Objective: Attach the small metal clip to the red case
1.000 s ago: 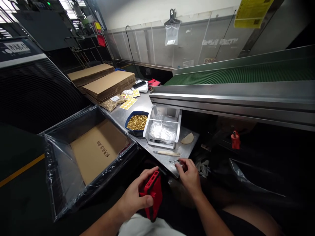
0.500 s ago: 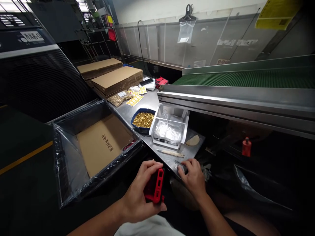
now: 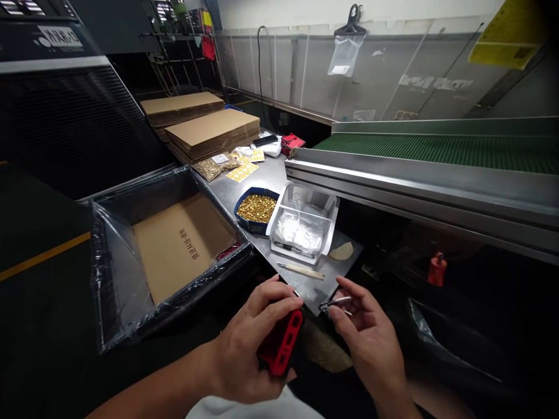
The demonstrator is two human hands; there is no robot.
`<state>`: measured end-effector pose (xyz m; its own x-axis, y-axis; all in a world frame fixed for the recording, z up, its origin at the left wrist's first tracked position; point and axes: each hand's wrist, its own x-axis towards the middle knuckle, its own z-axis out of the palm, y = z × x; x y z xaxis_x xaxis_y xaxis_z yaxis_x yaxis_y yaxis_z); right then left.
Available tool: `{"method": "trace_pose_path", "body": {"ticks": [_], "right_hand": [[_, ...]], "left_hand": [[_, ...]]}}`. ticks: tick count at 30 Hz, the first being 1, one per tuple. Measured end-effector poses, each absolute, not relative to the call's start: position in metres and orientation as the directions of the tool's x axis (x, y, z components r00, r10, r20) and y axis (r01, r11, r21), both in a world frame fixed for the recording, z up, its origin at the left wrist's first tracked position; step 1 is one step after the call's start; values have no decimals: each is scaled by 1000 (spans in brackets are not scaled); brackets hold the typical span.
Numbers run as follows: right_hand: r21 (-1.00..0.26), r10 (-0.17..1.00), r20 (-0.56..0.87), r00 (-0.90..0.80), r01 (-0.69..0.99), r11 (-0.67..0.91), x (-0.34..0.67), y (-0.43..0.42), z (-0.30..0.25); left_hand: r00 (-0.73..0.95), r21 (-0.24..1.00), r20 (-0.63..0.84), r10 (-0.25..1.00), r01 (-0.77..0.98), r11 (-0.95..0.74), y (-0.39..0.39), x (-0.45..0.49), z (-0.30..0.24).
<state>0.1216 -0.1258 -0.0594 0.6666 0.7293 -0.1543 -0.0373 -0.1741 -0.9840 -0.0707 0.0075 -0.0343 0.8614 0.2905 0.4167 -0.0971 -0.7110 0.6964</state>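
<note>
My left hand (image 3: 257, 340) is wrapped round a red plastic part (image 3: 286, 344) with a row of slots along its edge and dark areas beside it. The palm and fingers cover much of it. To the right, the thumb and fingers of my right hand (image 3: 371, 326) close on a small shiny nail clipper (image 3: 335, 304), its levers spread apart. The clipper is just above the corner of the metal table (image 3: 312, 291), apart from the red part. A pale-handled craft knife (image 3: 301, 270) lies on the table ahead of my hands.
A white bin (image 3: 334, 224) holds clear plastic bags and a pen. Beside it stands a blue tray (image 3: 238, 218) of small brass pieces. A black-lined box (image 3: 98, 279) with cardboard inside is at left. A green conveyor (image 3: 414, 148) runs at right. Cardboard stacks (image 3: 213, 128) lie behind.
My right hand has picked up the nail clipper from the table corner and turned palm inward. My left hand has moved slightly right and down with the red part.
</note>
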Motion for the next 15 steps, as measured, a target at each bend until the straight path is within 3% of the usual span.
{"method": "trace_pose_path", "body": {"ticks": [6,15], "right_hand": [[-986,840,-150,521,-142,-88,112,-139,-40],[-994,822,-106,559,-68,-82,97,-136,-28]], "left_hand": [[867,661,427,256,-106,-743,9,-75,-31],[874,622,426,235,-94,-778,11,-73,-27]]}}
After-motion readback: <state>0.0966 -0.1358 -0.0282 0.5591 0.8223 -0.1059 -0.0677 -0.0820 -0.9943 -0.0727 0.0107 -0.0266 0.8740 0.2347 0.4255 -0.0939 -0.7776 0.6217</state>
